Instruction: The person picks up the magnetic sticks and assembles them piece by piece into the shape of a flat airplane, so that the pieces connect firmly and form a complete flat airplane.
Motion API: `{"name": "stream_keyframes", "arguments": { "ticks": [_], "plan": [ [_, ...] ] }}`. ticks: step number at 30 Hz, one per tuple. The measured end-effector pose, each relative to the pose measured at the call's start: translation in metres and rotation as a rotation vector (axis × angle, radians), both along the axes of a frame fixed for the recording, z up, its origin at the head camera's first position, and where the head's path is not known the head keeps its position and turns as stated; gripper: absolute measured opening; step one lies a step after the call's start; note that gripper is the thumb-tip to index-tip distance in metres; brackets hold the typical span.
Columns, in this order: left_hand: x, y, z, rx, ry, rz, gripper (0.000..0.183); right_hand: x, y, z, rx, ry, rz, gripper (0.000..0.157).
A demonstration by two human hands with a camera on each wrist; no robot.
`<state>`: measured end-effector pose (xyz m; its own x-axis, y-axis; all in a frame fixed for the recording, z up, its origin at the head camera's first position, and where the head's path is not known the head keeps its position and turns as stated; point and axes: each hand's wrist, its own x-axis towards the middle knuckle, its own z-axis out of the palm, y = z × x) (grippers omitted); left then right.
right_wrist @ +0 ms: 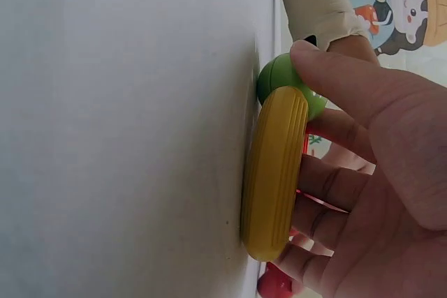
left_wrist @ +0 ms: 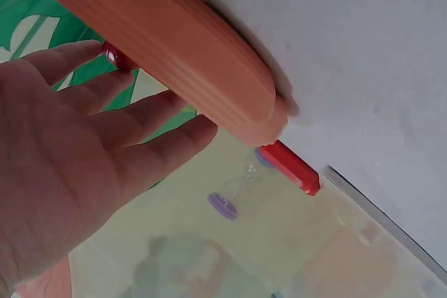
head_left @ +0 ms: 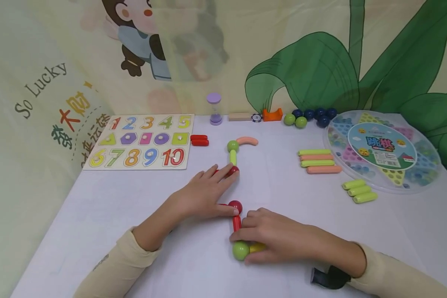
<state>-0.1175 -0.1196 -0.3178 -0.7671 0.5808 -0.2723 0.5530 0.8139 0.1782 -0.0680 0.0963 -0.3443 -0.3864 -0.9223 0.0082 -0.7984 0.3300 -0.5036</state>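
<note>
A line of toy balls and sticks runs down the middle of the white table. My left hand (head_left: 205,194) spans two red balls, fingertips at the upper red ball (head_left: 234,170) and thumb on the lower red ball (head_left: 236,206). In the left wrist view an orange curved stick (left_wrist: 167,43) lies beside its extended fingers. Thumb and index finger of my right hand (head_left: 273,234) pinch a green ball (head_left: 241,250). From that ball a red stick (head_left: 236,223) leads to the lower red ball, and a yellow curved stick (right_wrist: 274,172) extends under the palm.
Farther up stand another green ball (head_left: 232,145), a light green stick (head_left: 233,157) and a peach curved stick (head_left: 248,141). A number board (head_left: 139,142) lies left, loose sticks (head_left: 316,163) and a round game box (head_left: 381,145) right. An hourglass (head_left: 215,109) and several balls (head_left: 309,116) line the back.
</note>
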Motion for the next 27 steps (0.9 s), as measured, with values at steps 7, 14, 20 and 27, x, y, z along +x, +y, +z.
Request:
{"name": "stream_keyframes", "arguments": {
  "ticks": [7, 14, 20, 27],
  "plan": [
    [-0.002, -0.003, 0.001, -0.001, -0.019, 0.039, 0.087, -0.007, -0.007, -0.002, 0.012, -0.028, -0.015, 0.047],
    [-0.008, -0.012, 0.003, -0.009, -0.047, 0.092, 0.088, -0.012, -0.017, -0.003, 0.001, -0.013, 0.003, 0.045],
    [-0.013, -0.023, 0.006, 0.0, -0.082, 0.109, 0.09, -0.015, -0.031, -0.002, -0.009, 0.0, 0.032, 0.043],
    [-0.018, -0.035, 0.007, 0.043, -0.124, 0.1, 0.092, -0.02, -0.044, 0.002, 0.006, 0.014, 0.059, 0.046]
  ]
}}
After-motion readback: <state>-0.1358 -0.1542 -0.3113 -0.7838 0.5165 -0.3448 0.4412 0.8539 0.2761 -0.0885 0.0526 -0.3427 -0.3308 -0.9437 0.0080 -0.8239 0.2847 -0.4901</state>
